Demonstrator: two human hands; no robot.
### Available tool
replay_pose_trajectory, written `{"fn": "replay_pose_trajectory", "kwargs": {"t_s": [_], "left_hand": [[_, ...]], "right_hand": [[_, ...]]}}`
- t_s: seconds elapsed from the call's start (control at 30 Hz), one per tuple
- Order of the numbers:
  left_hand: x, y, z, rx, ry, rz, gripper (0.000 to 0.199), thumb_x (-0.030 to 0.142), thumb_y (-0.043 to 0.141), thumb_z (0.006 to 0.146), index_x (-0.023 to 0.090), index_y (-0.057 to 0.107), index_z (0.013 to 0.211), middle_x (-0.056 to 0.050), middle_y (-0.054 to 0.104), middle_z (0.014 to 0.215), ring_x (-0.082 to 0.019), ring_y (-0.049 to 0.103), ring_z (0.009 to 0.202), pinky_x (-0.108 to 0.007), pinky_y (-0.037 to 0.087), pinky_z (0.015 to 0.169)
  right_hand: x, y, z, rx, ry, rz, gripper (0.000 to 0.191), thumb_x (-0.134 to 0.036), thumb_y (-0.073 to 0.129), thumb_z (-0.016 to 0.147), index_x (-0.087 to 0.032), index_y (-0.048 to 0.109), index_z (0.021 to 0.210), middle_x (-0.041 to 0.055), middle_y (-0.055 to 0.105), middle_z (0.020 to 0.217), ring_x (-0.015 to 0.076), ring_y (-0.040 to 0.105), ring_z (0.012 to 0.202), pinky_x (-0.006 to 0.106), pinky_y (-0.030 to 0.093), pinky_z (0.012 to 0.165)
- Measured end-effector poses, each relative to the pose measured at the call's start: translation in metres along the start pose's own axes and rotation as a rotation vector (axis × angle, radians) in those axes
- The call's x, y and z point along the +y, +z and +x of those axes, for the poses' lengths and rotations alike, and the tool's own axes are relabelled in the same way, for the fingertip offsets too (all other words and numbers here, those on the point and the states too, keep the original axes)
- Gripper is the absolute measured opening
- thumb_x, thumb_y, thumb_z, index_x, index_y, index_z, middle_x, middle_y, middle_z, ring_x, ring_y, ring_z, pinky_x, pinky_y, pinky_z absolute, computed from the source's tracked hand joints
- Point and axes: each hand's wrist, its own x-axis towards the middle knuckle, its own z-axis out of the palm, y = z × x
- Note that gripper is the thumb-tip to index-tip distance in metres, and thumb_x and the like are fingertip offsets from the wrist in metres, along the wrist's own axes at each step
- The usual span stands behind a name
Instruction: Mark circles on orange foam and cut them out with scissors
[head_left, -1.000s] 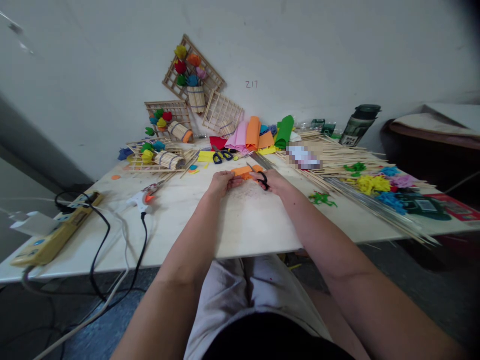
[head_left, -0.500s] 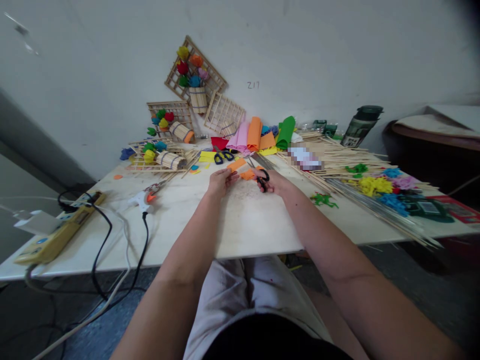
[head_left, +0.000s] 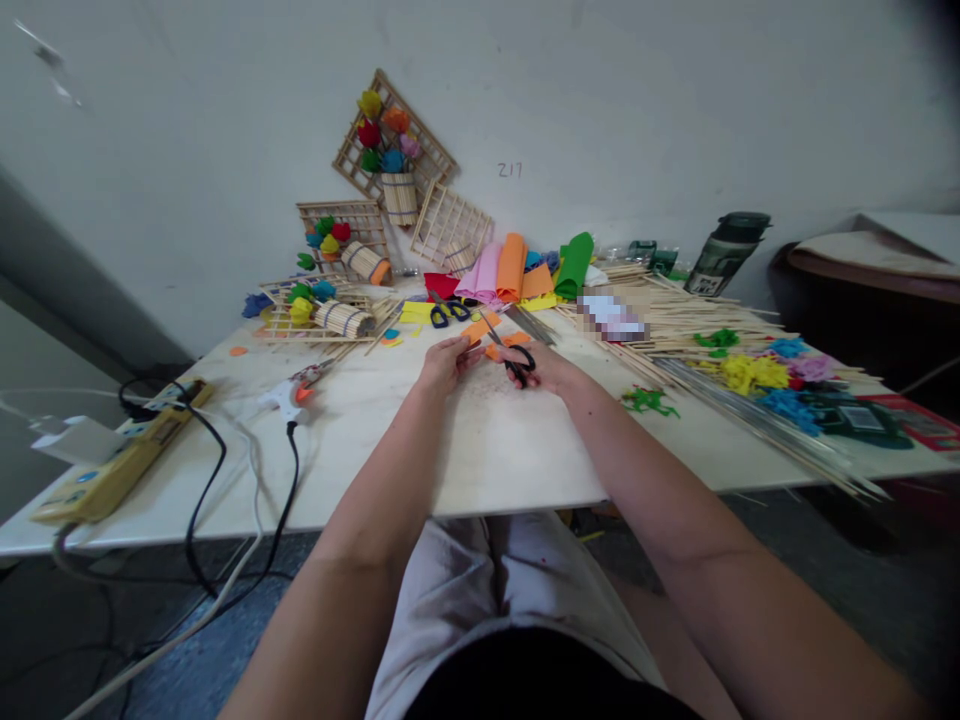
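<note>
Fingers of my left hand point(head_left: 448, 362) are closed on an orange piece point(head_left: 480, 328) of sheet material, which reaches up and right from the fingertips. My right hand point(head_left: 541, 366) holds black-handled scissors point(head_left: 519, 366), their blades pointing up and left, beside the orange piece. Another bit of orange material point(head_left: 514, 340) lies just behind the scissors, near my right fingers. A second pair of scissors point(head_left: 448, 314) with dark blue handles rests beyond my left hand, next to yellow sheets point(head_left: 416, 313).
A glue gun point(head_left: 289, 398) and a power strip point(head_left: 135, 455) with cables are at the left. Lattice panels point(head_left: 367, 320) with coloured flowers stand behind. Rolled sheets point(head_left: 511, 268) lie at the back. Wooden sticks point(head_left: 660, 310), pipe-cleaner bundles point(head_left: 750, 372) and a bottle point(head_left: 726, 254) are at the right.
The scissors in my right hand have turned and moved slightly left, so their blades now come up against the orange piece. My left hand has barely moved.
</note>
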Motion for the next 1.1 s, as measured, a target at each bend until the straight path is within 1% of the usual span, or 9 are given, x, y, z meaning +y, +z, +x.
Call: {"fn": "replay_pose_trajectory", "kwargs": {"t_s": [0.1,0.23,0.43,0.6,0.77,0.9,1.0,1.1], "left_hand": [[-0.0034,-0.0019,0.0036,-0.025,-0.009,-0.008,0.008,0.003,0.06,0.079,0.006,0.062,0.086,-0.013,0.07,0.081,-0.017,0.07,0.068,-0.025,0.057,0.065],[-0.0056,-0.0032,0.0059,-0.059,-0.004,-0.007,0.005,0.002,0.059,0.079,0.007,0.061,0.079,-0.012,0.07,0.08,-0.018,0.07,0.068,-0.023,0.057,0.062],[-0.0058,-0.003,0.0045,-0.074,0.002,0.016,0.005,0.003,0.059,0.079,0.007,0.062,0.078,-0.013,0.071,0.082,-0.017,0.07,0.068,-0.024,0.057,0.065],[-0.0041,-0.0018,0.0025,-0.103,-0.005,0.014,0.007,0.002,0.057,0.081,0.005,0.062,0.078,-0.012,0.071,0.079,-0.017,0.07,0.067,-0.022,0.057,0.061],[-0.0032,0.0,0.001,-0.078,-0.009,0.007,0.005,0.002,0.059,0.079,0.005,0.062,0.077,-0.014,0.07,0.082,-0.018,0.07,0.068,-0.025,0.057,0.065],[-0.0022,0.001,-0.0006,-0.037,-0.034,-0.004,0.006,0.003,0.063,0.077,0.006,0.063,0.083,-0.013,0.07,0.084,-0.018,0.07,0.069,-0.027,0.057,0.07],[-0.0015,0.001,-0.0017,-0.054,-0.033,0.006,0.006,0.004,0.061,0.079,0.006,0.063,0.084,-0.013,0.07,0.084,-0.017,0.069,0.07,-0.027,0.057,0.069],[-0.0012,0.0007,-0.0022,-0.063,-0.017,0.028,0.006,0.004,0.057,0.081,0.006,0.063,0.081,-0.013,0.07,0.083,-0.017,0.069,0.069,-0.025,0.057,0.067]], "right_hand": [[0.0018,0.0011,0.0016,-0.001,-0.001,-0.018,0.034,-0.044,0.062,0.082,-0.011,0.06,0.089,-0.0017,0.057,0.051,0.0064,0.051,0.035,0.015,0.022,0.026],[0.004,0.0017,0.004,0.004,0.002,-0.043,0.035,-0.045,0.064,0.08,-0.012,0.06,0.088,-0.0021,0.057,0.051,0.0064,0.05,0.034,0.016,0.021,0.025],[0.0018,0.0038,0.0021,0.029,0.016,-0.029,0.033,-0.043,0.063,0.082,-0.011,0.061,0.09,-0.0025,0.056,0.05,0.0059,0.05,0.034,0.015,0.022,0.026],[0.0025,0.0035,0.0024,0.033,0.018,-0.02,0.035,-0.045,0.064,0.08,-0.011,0.061,0.09,-0.0028,0.056,0.049,0.0058,0.049,0.034,0.015,0.022,0.025],[0.0032,0.003,0.0024,0.022,0.007,-0.009,0.035,-0.045,0.065,0.079,-0.011,0.061,0.088,-0.0031,0.055,0.049,0.0054,0.047,0.034,0.015,0.021,0.026],[0.0031,0.0035,0.0023,0.036,0.022,0.001,0.034,-0.044,0.067,0.077,-0.013,0.061,0.087,-0.004,0.054,0.049,0.0046,0.045,0.033,0.015,0.021,0.027],[0.0034,0.0038,0.0033,0.051,0.032,-0.007,0.032,-0.044,0.068,0.076,-0.014,0.061,0.085,-0.0044,0.053,0.048,0.0041,0.044,0.033,0.015,0.02,0.027],[0.003,0.0046,0.0039,0.072,0.042,-0.018,0.032,-0.044,0.07,0.075,-0.014,0.061,0.084,-0.0046,0.053,0.048,0.0036,0.043,0.033,0.015,0.02,0.028]]}}
